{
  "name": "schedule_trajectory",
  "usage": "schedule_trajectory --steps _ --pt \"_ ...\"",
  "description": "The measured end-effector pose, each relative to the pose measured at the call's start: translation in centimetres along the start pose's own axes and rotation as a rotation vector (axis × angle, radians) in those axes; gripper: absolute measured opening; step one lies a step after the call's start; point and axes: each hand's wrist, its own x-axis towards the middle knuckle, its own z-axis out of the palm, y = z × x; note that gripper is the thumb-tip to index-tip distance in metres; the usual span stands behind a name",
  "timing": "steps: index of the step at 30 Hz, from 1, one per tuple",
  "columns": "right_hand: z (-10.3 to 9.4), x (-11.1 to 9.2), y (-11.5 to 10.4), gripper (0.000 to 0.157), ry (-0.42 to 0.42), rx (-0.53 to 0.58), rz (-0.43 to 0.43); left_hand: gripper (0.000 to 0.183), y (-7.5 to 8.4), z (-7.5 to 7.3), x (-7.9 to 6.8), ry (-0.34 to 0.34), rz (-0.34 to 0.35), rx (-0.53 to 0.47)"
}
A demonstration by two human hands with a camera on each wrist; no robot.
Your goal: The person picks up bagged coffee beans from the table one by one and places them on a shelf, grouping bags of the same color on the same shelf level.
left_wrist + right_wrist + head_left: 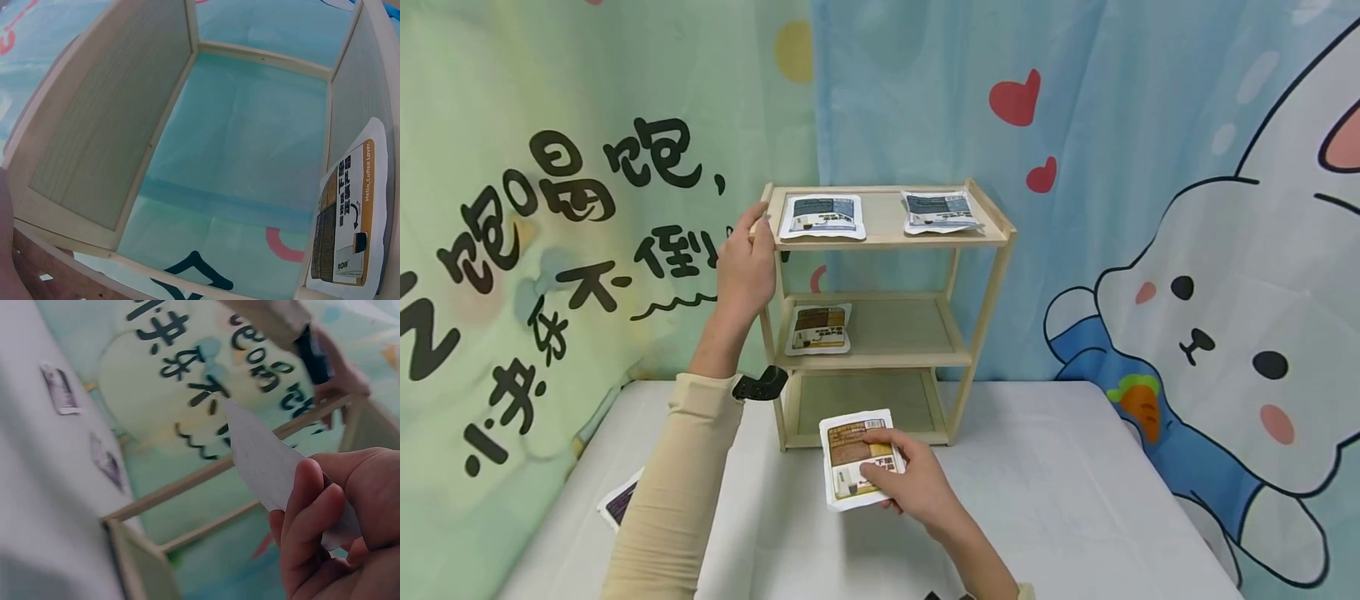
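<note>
My left hand (747, 271) grips the top left corner of a small three-tier wooden shelf (906, 329). In front of the lowest tier, my right hand (917, 487) pinches a white coffee packet (847, 483) with a brown and yellow label, thumb on its printed face. The right wrist view shows the plain white back of this coffee packet (265, 456). On the top tier lie two blue-labelled packets, one at the left (822, 218) and one at the right (938, 212). A brown-labelled coffee packet (353, 219) lies at the left of the middle tier.
A purple-labelled packet (619, 502) lies on the white table (1045, 500) at the left, partly hidden by my left sleeve. The right wrist view shows two dark-labelled packets there, one (60, 390) apart from the other (107, 461). A printed curtain (910, 100) hangs behind the shelf.
</note>
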Motion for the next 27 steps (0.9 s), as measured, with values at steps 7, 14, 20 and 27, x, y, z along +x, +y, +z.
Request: schedule_trajectory --steps 7,14,20,27 --pt "-2.5 0.9 -2.9 0.04 0.002 -0.014 -0.063 0.052 -0.1 -0.2 -0.2 -0.01 -0.03 0.008" --pt "-5.0 2.8 -5.4 0.042 0.038 -0.037 -0.109 0.052 0.3 -0.1 -0.1 0.0 0.0 0.011" --pt "-6.4 5.1 -7.5 0.044 0.027 -0.055 -0.129 0.052 0.3 -0.4 -0.1 0.004 0.0 0.008" --pt "-8.3 7.5 -8.5 0.05 0.017 -0.083 -0.094 0.052 0.3 -0.3 -0.2 -0.019 -0.025 0.01"
